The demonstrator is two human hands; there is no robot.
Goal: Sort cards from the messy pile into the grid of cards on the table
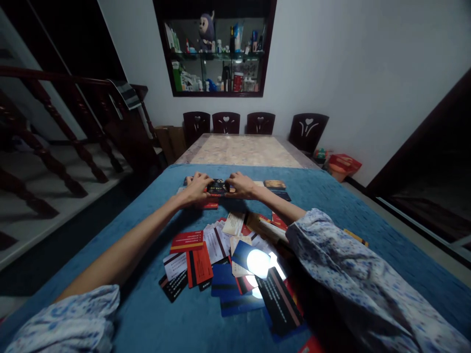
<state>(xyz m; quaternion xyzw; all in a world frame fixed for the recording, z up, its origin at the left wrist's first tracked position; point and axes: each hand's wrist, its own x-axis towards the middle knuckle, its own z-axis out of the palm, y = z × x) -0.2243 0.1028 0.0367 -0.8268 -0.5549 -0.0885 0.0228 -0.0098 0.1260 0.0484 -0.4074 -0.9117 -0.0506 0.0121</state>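
My left hand (196, 189) and my right hand (240, 186) are stretched forward over a row of cards. Between them is a black card (218, 187) with light print, its left and right edges held in my curled fingers. A red card (210, 205) lies just under my left hand. To the right of my right hand lie a tan card (274, 184) and a dark card (282, 195). Nearer to me is a loose, overlapping heap with an orange card (199, 264), a blue card (223, 280) and a black striped card (278, 300); glare whitens its middle.
A blue cloth (147, 230) covers the near part of the table; its far part has a pale marbled top (246, 149). Several dark chairs (226, 122) stand behind it. To the left runs a wooden railing (62, 117), and a red bag (344, 164) sits at the right.
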